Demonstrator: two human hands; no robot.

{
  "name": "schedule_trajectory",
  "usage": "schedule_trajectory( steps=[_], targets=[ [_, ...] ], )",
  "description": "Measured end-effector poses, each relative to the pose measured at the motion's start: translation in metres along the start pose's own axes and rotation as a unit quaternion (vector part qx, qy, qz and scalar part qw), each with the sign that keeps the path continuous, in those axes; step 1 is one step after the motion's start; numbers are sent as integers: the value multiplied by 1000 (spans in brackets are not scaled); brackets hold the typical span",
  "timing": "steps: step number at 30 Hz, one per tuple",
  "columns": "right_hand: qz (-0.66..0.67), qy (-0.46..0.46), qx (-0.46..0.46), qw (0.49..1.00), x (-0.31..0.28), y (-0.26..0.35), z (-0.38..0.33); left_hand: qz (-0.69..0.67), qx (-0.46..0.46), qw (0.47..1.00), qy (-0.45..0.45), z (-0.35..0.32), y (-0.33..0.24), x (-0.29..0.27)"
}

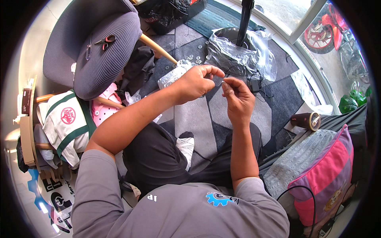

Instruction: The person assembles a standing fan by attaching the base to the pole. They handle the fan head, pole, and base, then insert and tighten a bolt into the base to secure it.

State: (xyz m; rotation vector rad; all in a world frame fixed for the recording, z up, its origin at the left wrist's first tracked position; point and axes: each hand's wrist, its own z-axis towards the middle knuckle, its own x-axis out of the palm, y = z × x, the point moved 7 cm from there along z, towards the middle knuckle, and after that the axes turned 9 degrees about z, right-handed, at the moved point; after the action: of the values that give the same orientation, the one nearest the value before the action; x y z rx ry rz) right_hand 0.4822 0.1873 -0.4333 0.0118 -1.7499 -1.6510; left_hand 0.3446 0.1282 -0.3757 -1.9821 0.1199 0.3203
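My left hand point(197, 82) is held up above the carpet, fingers curled, with the index finger reaching toward the other hand. Close by on its right, my right hand point(240, 96) pinches with thumb and index finger. The fingertips of both hands nearly meet. Anything thin or small between them is too fine to make out. Just beyond my left hand lies a crumpled clear plastic wrapper point(174, 74). Several small round washers point(192, 56) are scattered on the patterned carpet point(194, 115) past it.
Scissors point(105, 41) and a small slim tool point(88, 50) lie on the grey chair point(115, 23) at left. A black stand point(243, 27) rises from a base wrapped in a plastic bag point(254, 51). Black cables point(260, 84), a dark tin point(306, 121) and a pink cushion point(321, 174) are right.
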Motion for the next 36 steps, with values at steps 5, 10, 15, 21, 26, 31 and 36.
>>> schedule_trajectory(
  steps=[5,10,15,21,26,31,36],
  targets=[
    [408,19,237,881,31,-49,-15,118,60,989,-63,1,-9,-3],
    [335,-22,166,927,42,-69,-16,288,169,934,-130,-4,-19,-5],
    [271,50,39,960,50,-60,-5,322,283,883,-193,-14,-34,-7],
    [264,105,80,955,53,-53,-4,231,214,924,-216,-5,-22,-27],
    [168,13,44,985,35,-51,1,-85,-5,968,-237,8,15,-58],
    [-5,-96,-110,989,24,-35,0,90,-97,985,-113,4,27,-43],
    [-180,-110,-261,942,18,-9,-8,10,-166,982,-93,-1,39,-39]
  ],
)
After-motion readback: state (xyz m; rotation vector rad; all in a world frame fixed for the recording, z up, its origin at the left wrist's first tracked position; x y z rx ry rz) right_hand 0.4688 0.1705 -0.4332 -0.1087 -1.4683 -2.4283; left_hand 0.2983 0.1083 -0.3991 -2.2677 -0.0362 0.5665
